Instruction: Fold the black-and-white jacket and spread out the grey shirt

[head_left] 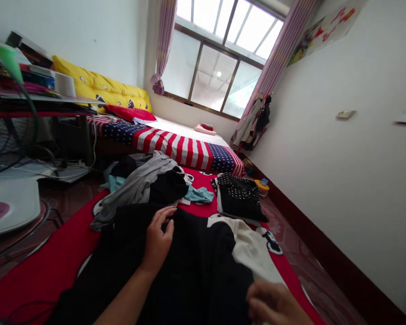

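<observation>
A large black garment (196,266) is spread over the red mat in front of me. My left hand (159,237) rests on its upper part, fingers loosely bent and apart, with no cloth visibly gripped. At the lower right, my right hand (275,302) is beside the garment's right edge. It is smeared by motion and its fingers look curled; whether cloth is in them cannot be made out. A cream-white garment (253,248) lies partly under the black one on the right.
Beyond the black garment is a loose heap with a grey garment (138,178). Folded clothes, polka-dot on top (238,187), form a stack at right. The red mat (23,289) lies under everything. A bed (176,144) stands behind, a white-seated stool (23,212) at left.
</observation>
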The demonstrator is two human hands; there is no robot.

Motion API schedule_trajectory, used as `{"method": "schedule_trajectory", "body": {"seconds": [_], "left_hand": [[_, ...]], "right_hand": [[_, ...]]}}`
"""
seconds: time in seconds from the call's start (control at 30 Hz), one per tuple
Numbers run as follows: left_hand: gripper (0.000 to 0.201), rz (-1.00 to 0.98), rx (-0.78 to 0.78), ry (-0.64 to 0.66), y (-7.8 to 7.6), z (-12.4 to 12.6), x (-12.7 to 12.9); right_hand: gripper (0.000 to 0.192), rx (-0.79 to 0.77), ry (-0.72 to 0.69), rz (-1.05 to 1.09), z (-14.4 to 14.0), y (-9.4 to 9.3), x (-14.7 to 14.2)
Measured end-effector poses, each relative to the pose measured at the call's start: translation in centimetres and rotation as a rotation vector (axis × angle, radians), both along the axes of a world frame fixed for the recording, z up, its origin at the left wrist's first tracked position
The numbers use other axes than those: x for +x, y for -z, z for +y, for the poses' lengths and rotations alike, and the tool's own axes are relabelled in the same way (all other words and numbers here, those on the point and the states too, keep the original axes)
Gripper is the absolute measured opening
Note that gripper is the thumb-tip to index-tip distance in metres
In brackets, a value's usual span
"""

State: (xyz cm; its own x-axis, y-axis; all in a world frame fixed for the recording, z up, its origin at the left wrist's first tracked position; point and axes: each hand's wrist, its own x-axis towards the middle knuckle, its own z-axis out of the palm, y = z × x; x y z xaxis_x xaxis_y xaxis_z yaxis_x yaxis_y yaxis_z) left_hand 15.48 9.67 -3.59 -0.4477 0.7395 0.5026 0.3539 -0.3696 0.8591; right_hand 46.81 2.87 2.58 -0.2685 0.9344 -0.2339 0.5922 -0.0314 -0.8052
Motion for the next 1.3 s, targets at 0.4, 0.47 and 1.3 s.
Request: {"method": "schedule_trajectory", "body": {"seconds": [0.4,0.47,1.3], "left_hand": [[0.046,-0.447,-0.117,-0.461,4.2,-5.9,-11.9],[0.049,-0.388,-0.210,-0.390,4.3,-5.6,-11.7],[0.022,-0.536,-0.396,-0.303,-2.7,-5.7,-16.3]], "right_hand": [[0.032,-0.105,0.527,0.416,14.5,5.7,-0.8],[0.034,-0.098,0.539,0.395,15.3,6.6,-1.5],[0.023,0.088,0.752,0.372,16.3,7.4,1.0]]}}
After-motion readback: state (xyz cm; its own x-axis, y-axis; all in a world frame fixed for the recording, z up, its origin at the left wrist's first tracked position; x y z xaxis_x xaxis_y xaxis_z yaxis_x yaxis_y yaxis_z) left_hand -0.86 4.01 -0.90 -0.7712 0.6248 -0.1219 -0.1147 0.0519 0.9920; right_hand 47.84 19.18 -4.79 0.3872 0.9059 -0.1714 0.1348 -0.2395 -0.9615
